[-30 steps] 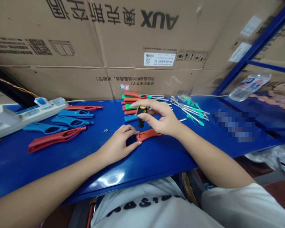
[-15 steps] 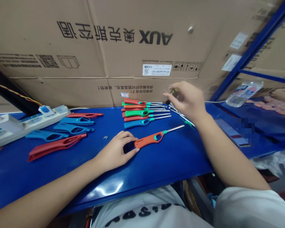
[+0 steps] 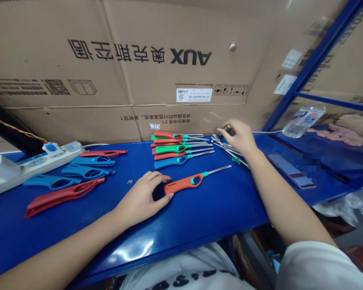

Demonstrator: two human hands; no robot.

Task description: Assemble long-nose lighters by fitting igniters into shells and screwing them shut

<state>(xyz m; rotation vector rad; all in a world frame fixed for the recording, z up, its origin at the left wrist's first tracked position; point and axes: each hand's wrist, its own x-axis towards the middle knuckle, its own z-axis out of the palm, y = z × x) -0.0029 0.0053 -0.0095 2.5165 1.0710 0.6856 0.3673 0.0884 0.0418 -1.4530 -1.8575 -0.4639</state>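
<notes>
My left hand (image 3: 143, 197) has its thumb and fingers at the butt end of an orange long-necked gas lighter (image 3: 181, 185), which lies on the blue table with its metal tube pointing right. Raised near the cardboard, my right hand (image 3: 240, 137) is closed around a black-and-yellow handle (image 3: 229, 129) that looks like a screwdriver's; its tip is hard to make out. Just below that hand is a loose pile of thin metal tubes (image 3: 230, 151), some with green parts. Behind the orange lighter, several red, green and blue lighters (image 3: 169, 162) lie in a row.
Red and blue lighter shells (image 3: 63, 195) lie at the left, beside a white power strip (image 3: 36, 161). A few tiny screws or pins (image 3: 130, 182) rest nearby. A phone (image 3: 292, 171) and a plastic bottle (image 3: 304, 121) are at the right, where another person's hand (image 3: 355, 125) shows.
The view has shifted slightly. My right hand has lowered a little toward the metal tubes, still holding the black-and-yellow handle. My left hand stays at the orange lighter.
</notes>
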